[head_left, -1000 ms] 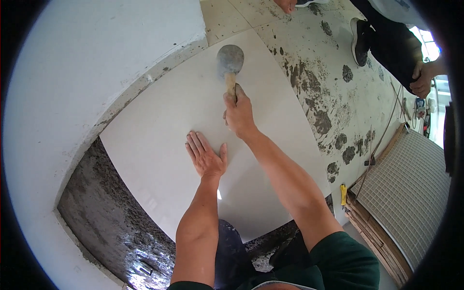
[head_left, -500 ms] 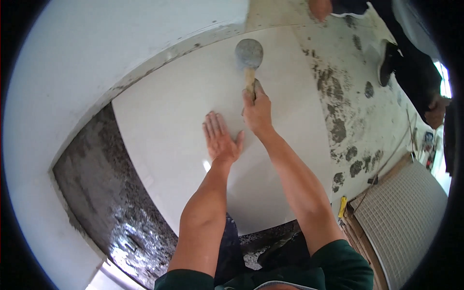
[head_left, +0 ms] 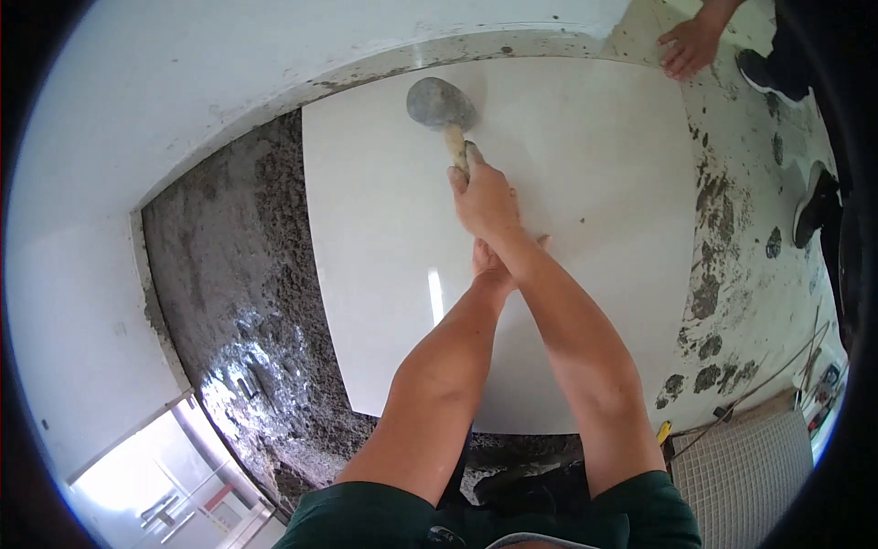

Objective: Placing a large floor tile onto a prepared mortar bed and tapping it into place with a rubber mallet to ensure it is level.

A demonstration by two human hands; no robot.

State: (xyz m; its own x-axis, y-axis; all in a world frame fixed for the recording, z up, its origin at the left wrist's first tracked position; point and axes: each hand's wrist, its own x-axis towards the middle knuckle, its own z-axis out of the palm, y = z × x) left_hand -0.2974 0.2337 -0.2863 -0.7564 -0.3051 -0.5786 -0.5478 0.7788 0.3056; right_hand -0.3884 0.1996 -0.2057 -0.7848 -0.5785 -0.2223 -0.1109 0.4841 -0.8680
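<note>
A rubber mallet [head_left: 441, 102] with a rounded grey head and a pale wooden handle is in my right hand [head_left: 487, 201], fingers wrapped round the handle. Its head is over the far left part of a large, glossy off-white floor tile [head_left: 594, 302]; whether it touches is unclear. My left hand [head_left: 489, 263] rests on the tile, mostly hidden beneath my right hand and wrist, with its thumb sticking out to the right. Dark wet mortar [head_left: 219, 220] lies along the tile's left side and shows past its near edge.
A white wall [head_left: 229, 82] curves round the far and left sides. Another person's hand [head_left: 690, 48] is at the tile's far right corner, with dark shoes [head_left: 814, 206] nearby. Mortar smears [head_left: 709, 293] mark the floor at right. A ridged panel [head_left: 745, 476] lies at lower right.
The view has shifted left. My right hand and mallet have moved leftward over the tile, and my right wrist now crosses my left hand. The other person's hand has come to the tile's corner.
</note>
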